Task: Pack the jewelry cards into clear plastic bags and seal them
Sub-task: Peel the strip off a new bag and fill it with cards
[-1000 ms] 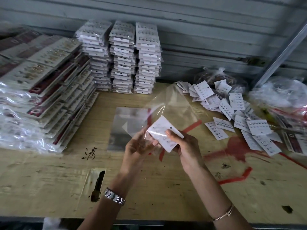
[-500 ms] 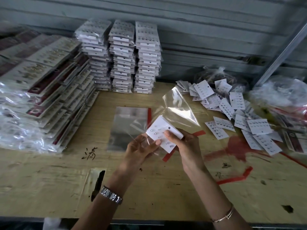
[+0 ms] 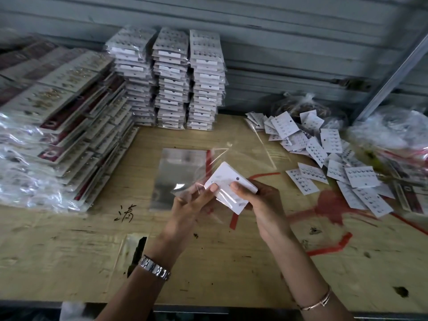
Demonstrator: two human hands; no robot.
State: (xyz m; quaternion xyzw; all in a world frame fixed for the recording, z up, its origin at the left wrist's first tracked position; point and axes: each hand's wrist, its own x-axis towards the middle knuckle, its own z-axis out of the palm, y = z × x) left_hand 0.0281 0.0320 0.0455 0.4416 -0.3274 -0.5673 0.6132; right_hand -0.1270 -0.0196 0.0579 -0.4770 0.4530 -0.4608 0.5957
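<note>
A small stack of white jewelry cards [image 3: 228, 181] is held above the middle of the wooden table [image 3: 69, 251]. My right hand [image 3: 261, 202] grips the cards from the right, thumb on top. My left hand [image 3: 192, 202] pinches the cards' left edge together with a clear plastic bag [image 3: 245, 151], whose far end rises behind the cards. A pile of empty clear bags [image 3: 178, 179] with a red strip lies flat just left of my hands. Loose jewelry cards [image 3: 324, 156] are scattered at the right.
Three tall stacks of packed cards [image 3: 171, 82] stand at the back against the grey wall. Larger bagged card packs [image 3: 58, 126] fill the left side. Plastic bags with goods [image 3: 393, 140] lie at the far right. Red paint marks [image 3: 328, 205] cover the table's right half.
The clear bag's far end has swung and spread to the right behind the cards. My left thumb now rests on the cards' left edge. Both hands stayed near the same spot.
</note>
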